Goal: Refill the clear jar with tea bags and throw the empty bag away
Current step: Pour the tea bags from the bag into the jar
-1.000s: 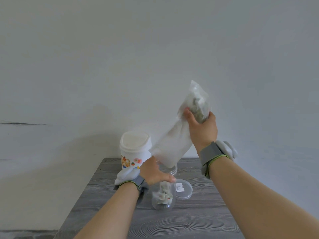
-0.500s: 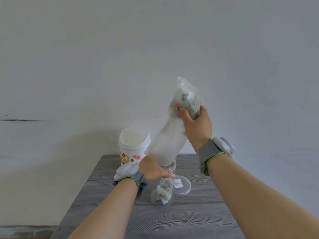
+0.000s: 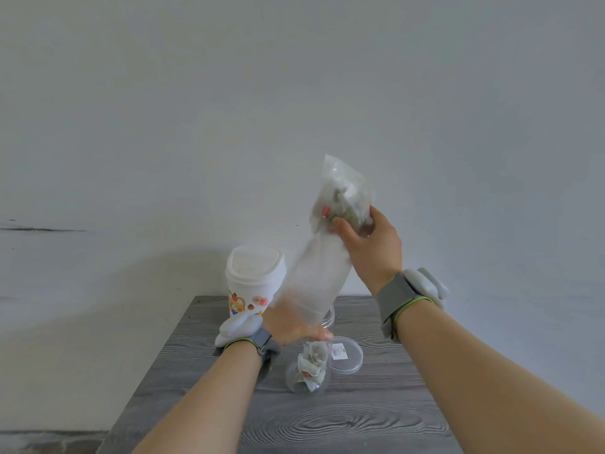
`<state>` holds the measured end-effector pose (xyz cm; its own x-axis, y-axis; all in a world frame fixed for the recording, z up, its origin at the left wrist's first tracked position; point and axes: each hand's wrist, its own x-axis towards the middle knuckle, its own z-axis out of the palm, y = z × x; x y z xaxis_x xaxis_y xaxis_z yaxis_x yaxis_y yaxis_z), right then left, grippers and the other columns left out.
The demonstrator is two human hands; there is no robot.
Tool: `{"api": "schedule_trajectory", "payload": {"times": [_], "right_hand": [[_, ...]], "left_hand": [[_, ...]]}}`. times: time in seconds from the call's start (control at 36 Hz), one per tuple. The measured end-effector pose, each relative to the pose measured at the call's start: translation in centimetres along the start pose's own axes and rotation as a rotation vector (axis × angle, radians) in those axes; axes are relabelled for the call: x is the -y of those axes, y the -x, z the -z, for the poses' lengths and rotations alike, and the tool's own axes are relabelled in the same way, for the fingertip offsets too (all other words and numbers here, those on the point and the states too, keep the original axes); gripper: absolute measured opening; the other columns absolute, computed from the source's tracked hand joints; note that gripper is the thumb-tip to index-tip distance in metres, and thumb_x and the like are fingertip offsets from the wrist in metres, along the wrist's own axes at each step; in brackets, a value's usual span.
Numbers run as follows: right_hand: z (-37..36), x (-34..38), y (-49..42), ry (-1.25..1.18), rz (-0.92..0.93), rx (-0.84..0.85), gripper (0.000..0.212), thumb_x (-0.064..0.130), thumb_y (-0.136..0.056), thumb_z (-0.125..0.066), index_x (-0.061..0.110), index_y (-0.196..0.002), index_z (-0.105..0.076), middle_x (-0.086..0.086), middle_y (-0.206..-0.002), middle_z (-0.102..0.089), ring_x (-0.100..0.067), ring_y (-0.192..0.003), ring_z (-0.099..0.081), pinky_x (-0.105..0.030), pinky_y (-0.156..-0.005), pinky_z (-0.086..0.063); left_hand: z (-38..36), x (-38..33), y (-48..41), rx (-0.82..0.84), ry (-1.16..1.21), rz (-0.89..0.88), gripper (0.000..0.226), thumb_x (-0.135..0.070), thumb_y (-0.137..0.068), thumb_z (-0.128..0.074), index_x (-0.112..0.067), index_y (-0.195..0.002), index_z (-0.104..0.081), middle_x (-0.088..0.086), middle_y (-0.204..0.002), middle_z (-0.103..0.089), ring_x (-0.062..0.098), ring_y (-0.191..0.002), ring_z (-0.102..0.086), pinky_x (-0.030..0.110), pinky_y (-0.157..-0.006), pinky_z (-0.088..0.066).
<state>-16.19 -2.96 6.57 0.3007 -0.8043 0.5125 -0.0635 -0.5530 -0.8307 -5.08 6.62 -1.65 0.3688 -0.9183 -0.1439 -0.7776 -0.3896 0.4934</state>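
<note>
A clear jar (image 3: 307, 371) stands on the grey wooden table (image 3: 360, 417) with a few tea bags (image 3: 311, 363) inside. My left hand (image 3: 291, 326) grips the jar's rim together with the mouth of a translucent plastic bag (image 3: 314, 273). The bag is upended over the jar. My right hand (image 3: 370, 244) pinches its raised upper end, where a clump of tea bags (image 3: 343, 204) sits. The lower part of the bag is blurred.
A white swing-lid bin (image 3: 253, 283) with cartoon stickers stands at the table's back left. The jar's clear lid (image 3: 347, 353) lies flat just right of the jar. Another clear round object (image 3: 329, 317) shows behind the bag. A plain wall rises behind the table.
My right hand has brought the bag's raised end left and more upright above the jar. The left hand and jar have stayed put.
</note>
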Motion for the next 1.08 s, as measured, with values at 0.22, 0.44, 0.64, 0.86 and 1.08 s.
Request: {"api": "schedule_trajectory", "payload": {"times": [0.22,0.44,0.64,0.86,1.08], "right_hand": [[-0.2,-1.0,-0.3,-0.027,-0.088,-0.079,0.046,0.052,-0.077,-0.066,0.021,-0.110,-0.061,0.004,-0.096,-0.069,-0.022,-0.093,-0.065,-0.043,-0.084,-0.055],[-0.6,-1.0,-0.5,-0.112,-0.226,-0.144,0.066,0.054,-0.074,-0.067,0.020,-0.127,-0.050,0.002,-0.105,-0.066,-0.026,-0.098,-0.064,-0.048,-0.085,-0.055],[-0.4,-1.1,-0.4,-0.239,-0.379,-0.179,0.068,0.053,-0.071,-0.070,0.017,-0.124,-0.050,0.003,-0.093,-0.060,-0.027,-0.089,-0.065,-0.047,-0.078,-0.059],[0.0,-1.8,-0.1,-0.317,-0.481,-0.087,0.060,0.055,-0.089,-0.048,0.009,-0.128,-0.050,-0.012,-0.104,-0.064,-0.026,-0.079,-0.068,-0.038,-0.058,-0.061],[1.7,-2.9,-0.8,-0.362,-0.540,-0.184,0.058,0.046,-0.097,-0.039,0.025,-0.150,-0.029,-0.005,-0.150,-0.037,-0.032,-0.130,-0.042,-0.051,-0.096,-0.050]], "left_hand": [[-0.6,1.2,0.6,-0.157,0.285,0.063,0.086,-0.076,-0.044,-0.072,-0.019,-0.107,-0.055,0.000,-0.115,-0.055,0.011,-0.101,-0.051,0.008,-0.076,-0.043],[1.4,1.9,1.5,-0.304,0.682,-0.222,0.099,-0.061,-0.036,-0.087,-0.050,-0.122,-0.039,-0.031,-0.121,-0.052,-0.021,-0.109,-0.049,0.018,-0.100,-0.038],[4.6,-0.1,2.3,-0.383,1.041,-0.201,0.069,-0.023,-0.067,-0.086,-0.034,-0.123,-0.047,-0.010,-0.117,-0.061,0.011,-0.108,-0.059,0.031,-0.088,-0.050],[3.5,-0.3,1.9,-0.584,1.341,-0.075,0.014,-0.019,-0.088,-0.069,-0.012,-0.099,-0.069,0.005,-0.092,-0.069,0.016,-0.078,-0.065,0.023,-0.058,-0.055],[4.8,0.6,1.7,-0.491,1.449,-0.105,0.006,-0.013,-0.092,-0.061,-0.015,-0.089,-0.066,0.005,-0.091,-0.068,0.019,-0.082,-0.064,0.030,-0.069,-0.050]]}}
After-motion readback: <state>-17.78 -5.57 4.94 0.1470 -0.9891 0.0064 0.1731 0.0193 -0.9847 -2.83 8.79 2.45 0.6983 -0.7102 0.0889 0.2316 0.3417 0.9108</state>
